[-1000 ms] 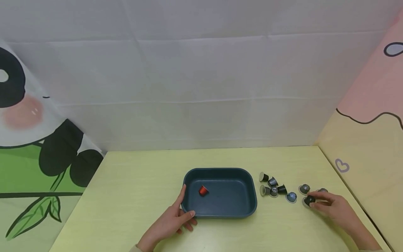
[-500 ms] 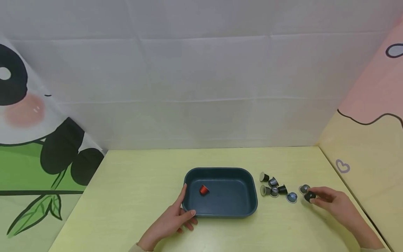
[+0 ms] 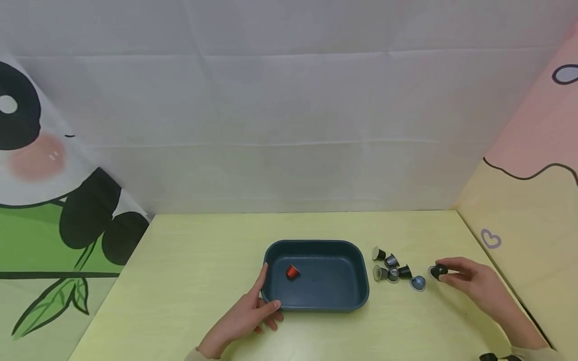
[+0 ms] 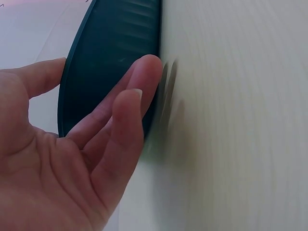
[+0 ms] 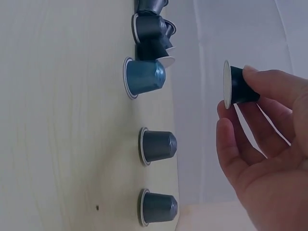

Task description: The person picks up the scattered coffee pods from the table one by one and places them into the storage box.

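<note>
A black coffee capsule [image 3: 439, 271] is pinched between the thumb and fingertips of my right hand [image 3: 479, 287]. In the right wrist view that capsule [image 5: 244, 86] is off the table, its pale lid facing left. My left hand [image 3: 244, 317] touches the near-left corner of a dark blue tray [image 3: 316, 305], fingers spread loosely along its outside. The left wrist view has one digit against the rim and the others by the tray wall [image 4: 113, 53]. A red capsule [image 3: 292, 272] lies on its side in the tray's left half.
Right of the tray several dark and grey capsules [image 3: 393, 274] cluster together, with a blue capsule [image 3: 417, 283] beside them. Two grey capsules [image 5: 159, 146] stand lid-down in the right wrist view, hidden behind the hand from the head. Walls bound the table's back and right side.
My right hand has lifted the black capsule from the table and moved it slightly left and farther away. My left hand and the tray have stayed put.
</note>
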`<state>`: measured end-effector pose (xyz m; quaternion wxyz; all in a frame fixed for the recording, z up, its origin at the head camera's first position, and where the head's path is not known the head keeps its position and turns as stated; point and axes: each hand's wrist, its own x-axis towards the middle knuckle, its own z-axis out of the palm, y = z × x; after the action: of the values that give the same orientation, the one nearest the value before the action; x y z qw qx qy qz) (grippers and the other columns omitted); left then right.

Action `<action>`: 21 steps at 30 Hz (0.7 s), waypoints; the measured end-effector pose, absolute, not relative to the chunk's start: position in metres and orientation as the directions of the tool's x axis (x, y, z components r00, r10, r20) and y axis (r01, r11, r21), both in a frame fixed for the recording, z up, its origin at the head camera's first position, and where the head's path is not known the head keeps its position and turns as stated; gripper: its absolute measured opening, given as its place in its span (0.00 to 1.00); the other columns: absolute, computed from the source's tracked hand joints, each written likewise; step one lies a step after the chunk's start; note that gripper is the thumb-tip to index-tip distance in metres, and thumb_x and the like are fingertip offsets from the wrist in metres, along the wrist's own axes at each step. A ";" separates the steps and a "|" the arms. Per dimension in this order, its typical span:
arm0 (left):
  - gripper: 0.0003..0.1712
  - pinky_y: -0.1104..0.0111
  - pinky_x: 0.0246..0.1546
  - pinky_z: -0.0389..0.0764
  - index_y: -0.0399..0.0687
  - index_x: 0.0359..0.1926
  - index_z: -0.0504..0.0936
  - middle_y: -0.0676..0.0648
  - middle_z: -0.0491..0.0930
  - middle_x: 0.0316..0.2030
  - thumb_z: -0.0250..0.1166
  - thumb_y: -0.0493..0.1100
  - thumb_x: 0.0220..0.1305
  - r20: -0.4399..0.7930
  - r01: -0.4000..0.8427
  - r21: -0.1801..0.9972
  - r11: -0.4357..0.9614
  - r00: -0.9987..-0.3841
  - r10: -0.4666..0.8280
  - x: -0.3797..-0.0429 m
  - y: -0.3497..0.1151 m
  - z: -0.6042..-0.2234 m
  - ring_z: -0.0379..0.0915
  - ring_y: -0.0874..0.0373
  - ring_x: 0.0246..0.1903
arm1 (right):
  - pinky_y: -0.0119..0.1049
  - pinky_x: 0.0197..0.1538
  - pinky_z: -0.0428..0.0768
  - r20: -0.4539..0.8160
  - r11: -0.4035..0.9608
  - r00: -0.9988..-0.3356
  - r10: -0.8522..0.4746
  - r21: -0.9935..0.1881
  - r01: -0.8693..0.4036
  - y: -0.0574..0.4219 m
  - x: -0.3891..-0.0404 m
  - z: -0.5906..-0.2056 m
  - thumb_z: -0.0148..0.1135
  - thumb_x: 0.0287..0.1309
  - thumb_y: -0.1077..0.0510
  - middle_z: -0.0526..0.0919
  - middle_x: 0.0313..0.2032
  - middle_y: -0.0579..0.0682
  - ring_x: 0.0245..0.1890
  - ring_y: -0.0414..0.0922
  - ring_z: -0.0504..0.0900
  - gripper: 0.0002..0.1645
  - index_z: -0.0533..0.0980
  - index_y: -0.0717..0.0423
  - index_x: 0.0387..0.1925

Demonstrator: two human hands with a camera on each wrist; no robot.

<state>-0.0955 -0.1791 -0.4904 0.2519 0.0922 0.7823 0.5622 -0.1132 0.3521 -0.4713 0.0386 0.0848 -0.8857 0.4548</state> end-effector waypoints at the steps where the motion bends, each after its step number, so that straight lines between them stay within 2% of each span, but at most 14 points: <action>1: 0.54 0.59 0.22 0.76 0.69 0.78 0.26 0.45 0.87 0.33 0.60 0.52 0.73 -0.292 -0.142 0.926 0.350 -0.856 0.427 -0.095 -0.180 -0.490 0.85 0.47 0.30 | 0.27 0.39 0.80 0.150 0.563 -0.982 -0.117 -0.804 -0.190 0.349 -0.114 -0.470 0.71 0.57 0.64 0.87 0.43 0.40 0.39 0.34 0.86 0.21 0.79 0.67 0.52; 6: 0.55 0.59 0.22 0.75 0.69 0.78 0.26 0.44 0.87 0.34 0.60 0.52 0.73 -0.297 -0.149 0.928 0.343 -0.851 0.433 -0.095 -0.181 -0.490 0.85 0.47 0.31 | 0.29 0.39 0.82 0.157 0.519 -0.975 -0.156 -0.827 -0.216 0.334 -0.119 -0.463 0.70 0.58 0.66 0.86 0.44 0.44 0.41 0.31 0.84 0.21 0.78 0.71 0.52; 13: 0.54 0.59 0.22 0.75 0.68 0.78 0.26 0.44 0.87 0.34 0.60 0.52 0.73 -0.296 -0.148 0.928 0.342 -0.850 0.436 -0.094 -0.182 -0.489 0.85 0.46 0.31 | 0.32 0.41 0.82 0.168 0.508 -0.964 -0.206 -0.824 -0.252 0.315 -0.128 -0.449 0.69 0.59 0.66 0.83 0.48 0.59 0.45 0.31 0.83 0.20 0.79 0.65 0.54; 19: 0.54 0.60 0.22 0.75 0.67 0.78 0.25 0.44 0.87 0.34 0.60 0.51 0.73 -0.293 -0.146 0.930 0.338 -0.848 0.441 -0.094 -0.182 -0.487 0.85 0.46 0.31 | 0.37 0.35 0.84 0.154 0.472 -0.961 -0.230 -0.846 -0.248 0.302 -0.133 -0.438 0.68 0.60 0.66 0.82 0.48 0.56 0.43 0.32 0.83 0.20 0.78 0.65 0.54; 21: 0.54 0.60 0.23 0.75 0.68 0.78 0.25 0.44 0.87 0.34 0.60 0.51 0.73 -0.294 -0.147 0.930 0.336 -0.848 0.442 -0.094 -0.182 -0.486 0.85 0.46 0.31 | 0.35 0.35 0.83 0.159 0.476 -0.959 -0.235 -0.841 -0.257 0.298 -0.135 -0.436 0.69 0.60 0.66 0.82 0.47 0.56 0.43 0.32 0.84 0.20 0.79 0.64 0.54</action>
<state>-0.0941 -0.1818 -0.4863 0.2591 0.0953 0.7753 0.5681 -0.1346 0.2979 -0.4359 0.0108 0.1432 -0.8589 0.4915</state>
